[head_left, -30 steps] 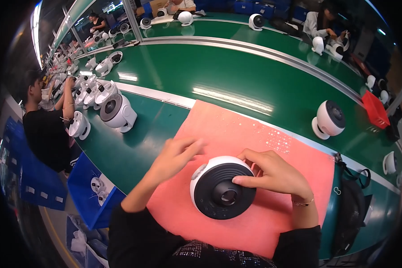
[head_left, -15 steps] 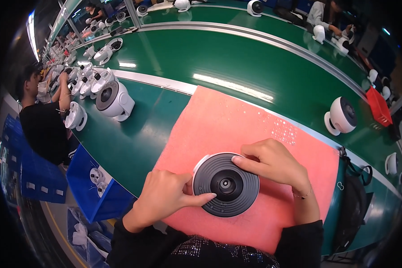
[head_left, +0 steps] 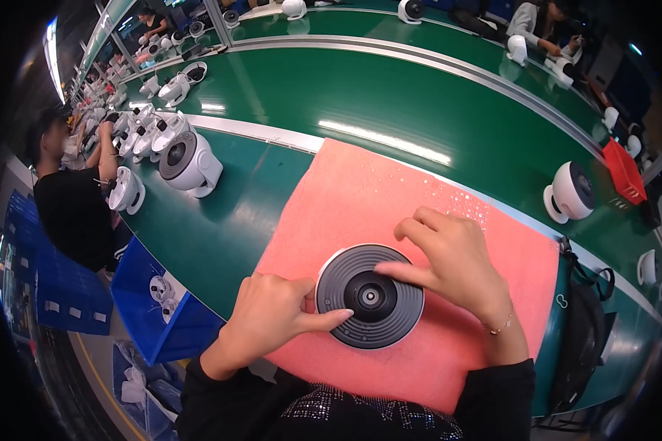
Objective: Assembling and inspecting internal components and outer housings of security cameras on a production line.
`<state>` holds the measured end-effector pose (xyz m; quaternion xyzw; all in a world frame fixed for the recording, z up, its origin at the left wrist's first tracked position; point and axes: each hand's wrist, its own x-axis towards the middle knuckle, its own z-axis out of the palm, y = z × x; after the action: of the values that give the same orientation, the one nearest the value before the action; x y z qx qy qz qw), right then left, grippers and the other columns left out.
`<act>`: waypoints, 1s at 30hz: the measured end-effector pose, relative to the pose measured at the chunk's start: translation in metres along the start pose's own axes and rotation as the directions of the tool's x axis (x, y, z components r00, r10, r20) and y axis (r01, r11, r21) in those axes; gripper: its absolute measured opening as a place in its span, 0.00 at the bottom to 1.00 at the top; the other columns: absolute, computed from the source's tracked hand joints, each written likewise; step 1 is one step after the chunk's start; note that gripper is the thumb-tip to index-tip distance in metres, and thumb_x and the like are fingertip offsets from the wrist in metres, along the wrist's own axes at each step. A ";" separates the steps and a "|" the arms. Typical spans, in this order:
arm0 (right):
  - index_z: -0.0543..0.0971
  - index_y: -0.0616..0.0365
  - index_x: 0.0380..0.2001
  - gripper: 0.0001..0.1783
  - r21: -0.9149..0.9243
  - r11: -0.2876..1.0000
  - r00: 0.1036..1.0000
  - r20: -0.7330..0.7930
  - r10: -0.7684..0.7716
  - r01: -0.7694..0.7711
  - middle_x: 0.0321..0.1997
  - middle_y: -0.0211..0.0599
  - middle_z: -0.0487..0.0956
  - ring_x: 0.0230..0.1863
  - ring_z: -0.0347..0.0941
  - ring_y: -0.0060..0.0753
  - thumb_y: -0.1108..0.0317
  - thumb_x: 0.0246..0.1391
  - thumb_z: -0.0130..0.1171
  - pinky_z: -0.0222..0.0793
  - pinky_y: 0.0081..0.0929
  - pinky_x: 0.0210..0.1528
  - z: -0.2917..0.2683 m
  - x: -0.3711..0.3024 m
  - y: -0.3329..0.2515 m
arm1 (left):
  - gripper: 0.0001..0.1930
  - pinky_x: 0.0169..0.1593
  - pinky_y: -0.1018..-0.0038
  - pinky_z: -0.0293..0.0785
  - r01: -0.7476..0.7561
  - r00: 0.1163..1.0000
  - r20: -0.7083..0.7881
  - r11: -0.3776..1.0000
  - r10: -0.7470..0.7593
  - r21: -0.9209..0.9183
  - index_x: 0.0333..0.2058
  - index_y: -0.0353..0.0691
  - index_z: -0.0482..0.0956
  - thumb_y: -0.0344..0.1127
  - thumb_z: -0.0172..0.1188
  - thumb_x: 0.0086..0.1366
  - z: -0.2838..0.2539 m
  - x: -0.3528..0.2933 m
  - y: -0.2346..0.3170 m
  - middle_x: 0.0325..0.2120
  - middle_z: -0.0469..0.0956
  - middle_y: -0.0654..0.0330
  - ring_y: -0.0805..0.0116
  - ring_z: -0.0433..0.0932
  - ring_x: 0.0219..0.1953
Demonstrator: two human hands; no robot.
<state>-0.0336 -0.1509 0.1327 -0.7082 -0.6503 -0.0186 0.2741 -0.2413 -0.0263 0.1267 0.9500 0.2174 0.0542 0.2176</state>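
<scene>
A round camera unit with a white shell, a grey ringed face and a black-rimmed lens lies face up on a pink cloth. My left hand grips its left side, thumb on the ringed face and the other fingers curled at the edge, partly hidden. Over the upper right of the face hovers my right hand, fingers apart and holding nothing I can see. Its thumb reaches toward the lens; whether it touches is hard to tell. Small clear dots sit in rows on the cloth's far right part.
Finished-looking white camera units stand at left and right. A blue bin with white parts is at lower left. A black bag lies right of the cloth, a red tray farther back. A co-worker sits at left.
My right hand has let go of the unit's upper rim and lifted, its fingers spreading and its thumb moving over the face. My left hand keeps its grip; the unit has shifted slightly.
</scene>
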 end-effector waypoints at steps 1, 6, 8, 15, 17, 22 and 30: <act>0.75 0.56 0.24 0.22 -0.005 0.988 0.987 -0.052 -0.154 0.153 0.26 0.32 0.72 0.24 0.70 0.36 0.49 0.35 0.67 0.63 0.32 0.28 -0.004 0.002 -0.004 | 0.26 0.18 0.70 0.69 -0.013 1.000 -0.022 1.000 0.014 0.018 0.15 0.37 0.76 0.59 0.64 0.46 0.001 -0.001 0.000 0.07 0.70 0.59 0.62 0.73 0.11; 0.76 0.57 0.36 0.20 0.215 0.935 0.943 0.118 -0.312 0.283 0.37 0.35 0.72 0.40 0.68 0.37 0.57 0.41 0.63 0.61 0.32 0.41 -0.008 -0.008 -0.024 | 0.23 0.18 0.72 0.68 -0.022 1.000 -0.008 0.999 0.022 0.034 0.17 0.38 0.77 0.55 0.65 0.45 0.000 -0.003 -0.002 0.07 0.71 0.59 0.64 0.73 0.11; 0.74 0.60 0.43 0.20 0.247 0.920 0.908 0.216 -0.359 0.305 0.45 0.40 0.71 0.49 0.66 0.40 0.66 0.45 0.58 0.61 0.35 0.47 -0.013 -0.011 -0.028 | 0.19 0.18 0.73 0.68 -0.030 1.000 0.001 0.999 0.030 0.040 0.19 0.38 0.78 0.50 0.67 0.44 -0.002 -0.001 -0.002 0.08 0.72 0.60 0.66 0.73 0.11; 0.71 0.61 0.48 0.27 0.396 0.871 0.922 0.127 -0.366 0.291 0.49 0.50 0.71 0.51 0.68 0.48 0.58 0.47 0.60 0.65 0.40 0.51 -0.011 -0.008 -0.029 | 0.20 0.20 0.71 0.69 0.003 0.998 0.067 0.985 -0.014 0.171 0.19 0.38 0.78 0.52 0.65 0.45 -0.006 0.000 0.001 0.09 0.73 0.60 0.63 0.74 0.13; 0.70 0.61 0.48 0.28 0.355 0.922 0.974 0.100 -0.202 0.154 0.49 0.50 0.71 0.47 0.70 0.49 0.54 0.48 0.59 0.67 0.40 0.47 -0.005 -0.002 -0.026 | 0.19 0.21 0.70 0.69 0.041 0.993 0.099 0.972 -0.065 0.233 0.20 0.38 0.78 0.51 0.64 0.46 -0.003 0.001 -0.004 0.10 0.73 0.60 0.61 0.75 0.14; 0.73 0.64 0.42 0.25 0.375 0.821 0.826 0.530 0.191 -0.431 0.29 0.49 0.78 0.34 0.76 0.48 0.51 0.56 0.48 0.69 0.35 0.38 0.010 0.004 0.003 | 0.23 0.37 0.72 0.73 0.270 0.940 0.321 0.829 -0.117 -0.490 0.34 0.32 0.78 0.51 0.60 0.55 0.022 0.000 -0.015 0.24 0.79 0.55 0.66 0.79 0.30; 0.65 0.61 0.46 0.36 0.597 0.788 0.987 0.134 0.087 -0.151 0.44 0.52 0.74 0.46 0.73 0.47 0.50 0.39 0.67 0.69 0.35 0.47 0.010 0.001 -0.017 | 0.42 0.44 0.69 0.77 -0.125 0.987 -0.156 0.750 0.030 -0.650 0.59 0.27 0.56 0.34 0.67 0.48 0.022 0.001 0.003 0.43 0.75 0.48 0.62 0.76 0.45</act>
<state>-0.0525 -0.1456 0.1305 -0.6229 -0.5891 0.2429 0.4539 -0.2349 -0.0370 0.1079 0.8151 0.1591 0.2005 0.5197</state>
